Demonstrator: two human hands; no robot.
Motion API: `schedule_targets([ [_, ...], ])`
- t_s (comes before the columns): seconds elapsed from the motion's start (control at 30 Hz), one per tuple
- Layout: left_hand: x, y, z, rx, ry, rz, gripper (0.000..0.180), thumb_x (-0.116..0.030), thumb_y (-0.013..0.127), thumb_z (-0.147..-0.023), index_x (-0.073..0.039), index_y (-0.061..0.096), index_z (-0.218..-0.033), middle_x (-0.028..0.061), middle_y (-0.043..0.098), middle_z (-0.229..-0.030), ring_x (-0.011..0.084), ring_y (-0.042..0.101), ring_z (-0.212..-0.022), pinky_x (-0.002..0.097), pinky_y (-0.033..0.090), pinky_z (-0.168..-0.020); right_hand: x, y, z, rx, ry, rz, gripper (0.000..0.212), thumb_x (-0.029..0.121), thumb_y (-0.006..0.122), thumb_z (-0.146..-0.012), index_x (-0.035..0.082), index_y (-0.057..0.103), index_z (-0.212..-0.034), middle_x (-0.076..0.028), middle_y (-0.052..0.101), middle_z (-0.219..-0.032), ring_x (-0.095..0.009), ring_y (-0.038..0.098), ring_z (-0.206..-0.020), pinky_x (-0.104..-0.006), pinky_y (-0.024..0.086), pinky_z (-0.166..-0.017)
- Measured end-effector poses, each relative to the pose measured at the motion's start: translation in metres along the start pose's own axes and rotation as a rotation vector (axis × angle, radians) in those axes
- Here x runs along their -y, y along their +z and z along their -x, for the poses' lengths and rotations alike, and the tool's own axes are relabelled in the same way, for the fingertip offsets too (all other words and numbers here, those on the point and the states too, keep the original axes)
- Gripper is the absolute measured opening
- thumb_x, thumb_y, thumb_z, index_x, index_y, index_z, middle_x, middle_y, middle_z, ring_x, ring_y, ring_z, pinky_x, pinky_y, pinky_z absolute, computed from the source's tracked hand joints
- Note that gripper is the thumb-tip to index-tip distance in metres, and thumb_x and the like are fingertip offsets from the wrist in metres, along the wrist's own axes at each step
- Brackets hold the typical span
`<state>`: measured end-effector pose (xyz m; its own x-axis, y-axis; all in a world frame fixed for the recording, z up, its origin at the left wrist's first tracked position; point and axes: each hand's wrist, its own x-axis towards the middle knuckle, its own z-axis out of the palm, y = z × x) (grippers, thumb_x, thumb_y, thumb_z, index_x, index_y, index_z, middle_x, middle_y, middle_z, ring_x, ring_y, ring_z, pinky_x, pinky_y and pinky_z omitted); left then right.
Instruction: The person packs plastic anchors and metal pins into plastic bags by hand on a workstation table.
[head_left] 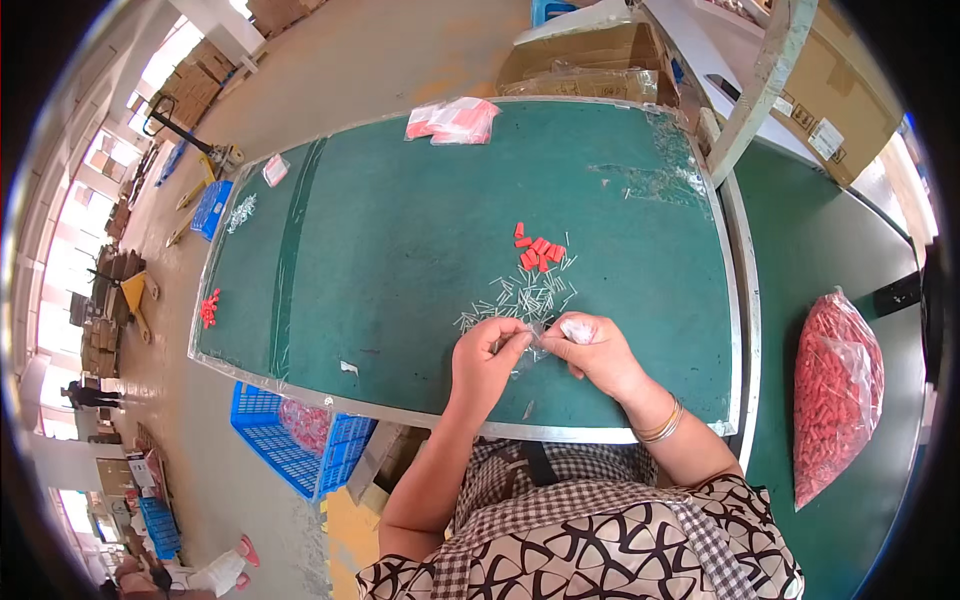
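Near the front edge of the green table, my left hand (488, 358) pinches one side of a small clear plastic bag (536, 338). Close beside it, my right hand (600, 360) is closed on the bag's other side. A crumpled whitish piece (577, 330), perhaps thin plastic, shows in the right hand. Just beyond my fingers lies a loose pile of thin silver screws or nails (530, 295). Several short red plugs (541, 250) are heaped at the pile's far side. What the bag contains is too small to make out.
Red-and-clear small bags (455, 121) are stacked at the table's far edge. More metal pieces (241, 214) and red parts (209, 309) lie at the left end. A big sack of red plugs (838, 390) rests on the right surface. A blue crate (300, 445) stands below the front edge.
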<state>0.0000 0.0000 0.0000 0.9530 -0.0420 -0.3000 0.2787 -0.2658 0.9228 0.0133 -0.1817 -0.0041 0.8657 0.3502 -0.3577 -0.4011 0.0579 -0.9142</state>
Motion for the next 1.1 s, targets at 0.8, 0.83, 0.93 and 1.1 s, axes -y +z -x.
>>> schedule_targets([
  [0.8,0.02,0.029,0.01,-0.217,0.233,0.13,0.012,-0.001,0.061,-0.086,0.005,0.064,-0.095,0.0048,0.066,-0.081,0.008,0.06,-0.071,0.0209,0.049,-0.066,-0.003,0.013,0.004,-0.234,-0.506,0.541,0.005,0.009,0.068,-0.074,0.006,0.068,-0.077,-0.009,0.061,-0.074,-0.025,0.061,-0.069,-0.032,0.048,-0.061],
  [0.83,0.02,0.03,0.01,-0.217,0.233,0.13,0.012,-0.001,0.061,-0.086,0.005,0.064,-0.095,0.0048,0.066,-0.081,0.008,0.06,-0.071,0.0209,0.049,-0.066,-0.004,0.014,0.004,-0.254,-0.533,0.528,0.005,0.007,0.069,-0.072,0.004,0.066,-0.075,-0.009,0.06,-0.071,-0.024,0.059,-0.066,-0.0321,0.047,-0.059],
  [0.93,0.018,0.031,0.009,-0.241,0.238,0.179,0.011,-0.004,0.065,-0.083,0.003,0.065,-0.091,0.0036,0.065,-0.073,0.0059,0.057,-0.064,0.0208,0.046,-0.06,-0.005,0.017,0.004,-0.28,-0.568,0.522,0.007,0.005,0.071,-0.069,0.003,0.064,-0.071,-0.009,0.059,-0.069,-0.024,0.058,-0.064,-0.0325,0.046,-0.057],
  [1.1,0.008,0.028,0.01,-0.237,0.224,-0.029,0.006,0.003,0.058,-0.086,0.007,0.061,-0.089,0.0042,0.064,-0.079,0.0089,0.062,-0.073,0.0211,0.051,-0.067,-0.008,0.015,0.002,-0.299,-0.613,0.606,0.01,0.005,0.071,-0.071,0.003,0.061,-0.069,-0.007,0.061,-0.068,-0.019,0.058,-0.061,-0.0311,0.045,-0.054],
])
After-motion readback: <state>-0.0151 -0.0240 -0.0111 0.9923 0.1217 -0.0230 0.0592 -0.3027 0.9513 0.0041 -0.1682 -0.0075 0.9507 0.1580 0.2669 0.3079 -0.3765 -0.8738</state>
